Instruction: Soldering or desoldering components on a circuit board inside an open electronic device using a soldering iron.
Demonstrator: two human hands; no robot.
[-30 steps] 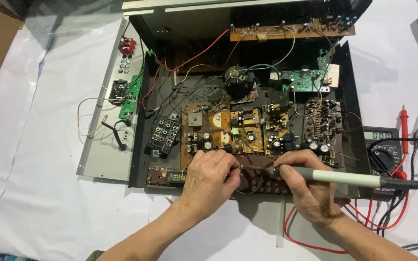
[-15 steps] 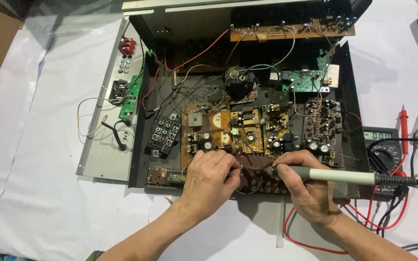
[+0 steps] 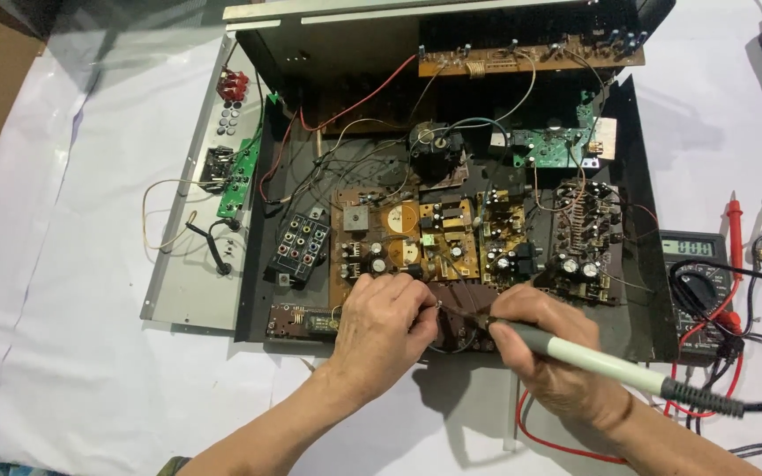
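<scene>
Right hand [image 3: 550,353] closes its grip on the soldering iron [image 3: 610,363]; left hand [image 3: 388,328] pinches at the brown circuit board [image 3: 416,238] by the chassis [image 3: 641,291] front edge, its grip unclear; white surface [image 3: 63,291] lies open leftward.

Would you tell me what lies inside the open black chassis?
Inside the chassis lie brown circuit boards, a green board, a round black part and loose wires. The left hand and right hand, holding a soldering iron, cover the front board.

A person's right hand [image 3: 544,339] grips a soldering iron [image 3: 610,363], tip at the brown circuit board [image 3: 434,238] inside an opened black chassis [image 3: 637,291]; the left hand [image 3: 385,322] pinches beside the tip, with a multimeter [image 3: 694,264] at right
</scene>
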